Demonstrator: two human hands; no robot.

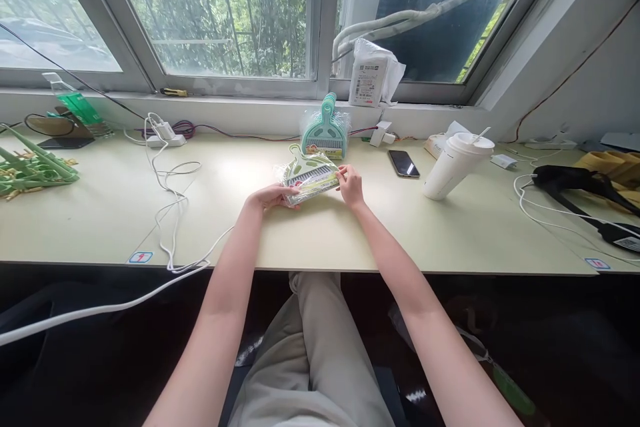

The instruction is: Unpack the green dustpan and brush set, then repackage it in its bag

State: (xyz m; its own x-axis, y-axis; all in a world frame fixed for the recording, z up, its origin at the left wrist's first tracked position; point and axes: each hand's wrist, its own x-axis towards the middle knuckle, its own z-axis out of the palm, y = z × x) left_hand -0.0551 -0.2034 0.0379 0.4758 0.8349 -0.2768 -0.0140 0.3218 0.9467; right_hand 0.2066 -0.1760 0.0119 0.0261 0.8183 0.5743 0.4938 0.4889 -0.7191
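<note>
A small pale-green dustpan and brush set (311,173), wrapped in clear plastic with a printed label, is tilted just above or on the table in front of me. My left hand (274,196) grips its lower left corner, fingers underneath and thumb on top. At its right end, my right hand (351,185) is closed in a pinch on the wrapper's edge. Just behind, a turquoise dustpan and brush set (326,130), also in clear wrapping, stands against the wall below the window.
A phone (403,164) and a white lidded cup with straw (456,165) are to the right. White cables (173,213) run across the table's left part. Farther left are a green-liquid bottle (80,107) and green leafy stalks (37,170). A black strap (575,180) lies far right.
</note>
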